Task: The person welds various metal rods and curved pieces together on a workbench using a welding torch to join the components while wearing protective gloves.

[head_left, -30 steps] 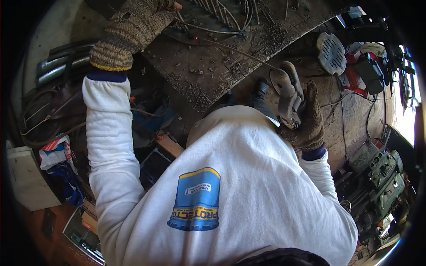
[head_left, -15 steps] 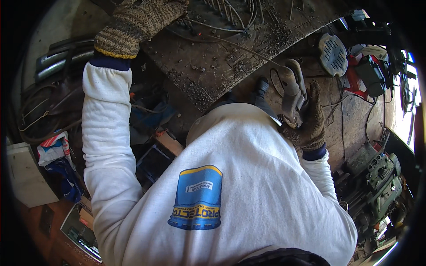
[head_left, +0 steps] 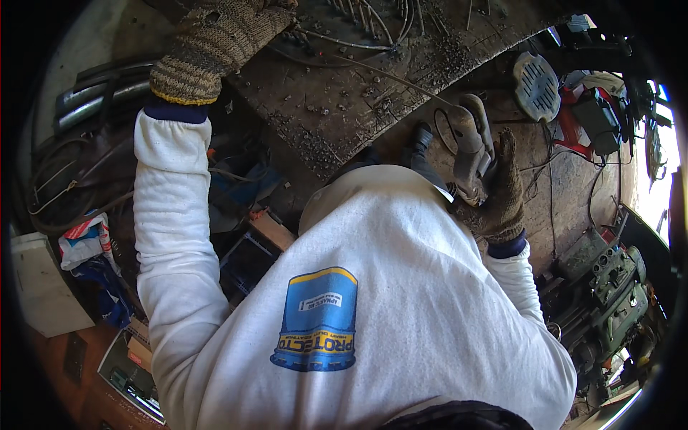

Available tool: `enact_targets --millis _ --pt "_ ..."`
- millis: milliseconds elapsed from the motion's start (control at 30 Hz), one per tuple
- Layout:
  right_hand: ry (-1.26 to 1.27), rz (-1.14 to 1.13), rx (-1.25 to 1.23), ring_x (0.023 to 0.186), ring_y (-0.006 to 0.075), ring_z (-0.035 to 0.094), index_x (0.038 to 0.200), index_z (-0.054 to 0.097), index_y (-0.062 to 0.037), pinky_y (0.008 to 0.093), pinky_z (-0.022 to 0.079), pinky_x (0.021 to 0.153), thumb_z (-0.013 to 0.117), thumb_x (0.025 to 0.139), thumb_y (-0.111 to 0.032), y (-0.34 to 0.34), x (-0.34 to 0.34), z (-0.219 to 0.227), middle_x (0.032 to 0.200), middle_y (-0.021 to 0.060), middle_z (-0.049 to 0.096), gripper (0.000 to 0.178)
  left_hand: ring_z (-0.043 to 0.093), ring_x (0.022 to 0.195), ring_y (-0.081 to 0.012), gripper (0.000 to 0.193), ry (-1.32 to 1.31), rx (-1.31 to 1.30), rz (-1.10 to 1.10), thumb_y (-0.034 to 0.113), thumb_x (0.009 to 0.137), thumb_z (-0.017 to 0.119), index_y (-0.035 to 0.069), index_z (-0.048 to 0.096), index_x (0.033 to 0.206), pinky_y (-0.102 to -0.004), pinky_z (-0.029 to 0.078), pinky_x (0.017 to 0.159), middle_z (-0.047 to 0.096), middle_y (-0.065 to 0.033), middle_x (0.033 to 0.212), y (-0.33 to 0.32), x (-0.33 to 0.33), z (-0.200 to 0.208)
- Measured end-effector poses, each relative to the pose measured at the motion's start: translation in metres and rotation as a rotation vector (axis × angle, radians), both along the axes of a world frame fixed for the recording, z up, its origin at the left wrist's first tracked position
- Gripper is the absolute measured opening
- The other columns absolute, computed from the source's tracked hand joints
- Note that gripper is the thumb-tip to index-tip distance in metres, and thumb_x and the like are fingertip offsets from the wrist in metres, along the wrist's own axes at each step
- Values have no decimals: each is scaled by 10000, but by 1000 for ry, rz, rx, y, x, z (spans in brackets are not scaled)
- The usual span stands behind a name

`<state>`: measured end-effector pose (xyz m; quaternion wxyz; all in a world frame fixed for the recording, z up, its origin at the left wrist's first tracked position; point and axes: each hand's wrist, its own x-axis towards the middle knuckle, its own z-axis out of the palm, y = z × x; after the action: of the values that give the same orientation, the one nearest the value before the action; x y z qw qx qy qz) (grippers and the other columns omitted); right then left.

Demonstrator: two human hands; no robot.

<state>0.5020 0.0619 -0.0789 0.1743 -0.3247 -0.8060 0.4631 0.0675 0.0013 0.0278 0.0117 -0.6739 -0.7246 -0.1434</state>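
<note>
A left hand [head_left: 215, 39] in a knitted glove is stretched onto a dirty metal workbench [head_left: 358, 93], near loose wires [head_left: 373, 29]; its grip cannot be told. A gloved right hand [head_left: 502, 193] is closed around a grey power tool [head_left: 471, 147] at the bench edge. The tool would best be held firmly, cable clear. A white box [head_left: 39, 287] sits lower left, contents hidden.

Right of the grip I see a round grey grille [head_left: 536, 86] and a red device [head_left: 582, 118]; below it, a green machine [head_left: 609, 287]. Far left lies a white box [head_left: 39, 287].
</note>
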Motion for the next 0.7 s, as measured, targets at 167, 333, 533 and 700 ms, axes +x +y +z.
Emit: enact_targets --millis 167,333,533,700 --pt "19 -29 9 1238 363 630 1603 215 34 438 485 1061 1011 573 -366 -3 2 -7 1370 254 597 1362 660 802 -368 176 -50 -4 -14 199 819 756 58 656 850 -443 527 719 663 -148 788 6 1 -5" --pt "10 -33 -17 1231 362 635 1604 219 32 437 490 1055 1011 574 -365 -3 3 -6 1358 251 605 1359 659 825 -352 196 147 41 -69 257 836 745 93 655 895 -446 530 738 664 -122 821 1 -6 -12" --pt "-11 -29 -25 1211 348 646 1596 222 49 430 498 1045 1009 582 -369 -4 2 1 1349 241 611 1350 656 848 -337 214 275 82 -114 297 854 721 111 639 919 -450 529 761 654 -106 841 -1 -9 -16" --pt "14 -33 -54 1226 348 636 1595 210 55 426 493 1050 1017 573 -356 -6 1 1 1357 242 604 1366 654 826 -338 205 245 66 -153 287 858 715 101 641 905 -455 527 742 643 -111 813 4 -9 -13"
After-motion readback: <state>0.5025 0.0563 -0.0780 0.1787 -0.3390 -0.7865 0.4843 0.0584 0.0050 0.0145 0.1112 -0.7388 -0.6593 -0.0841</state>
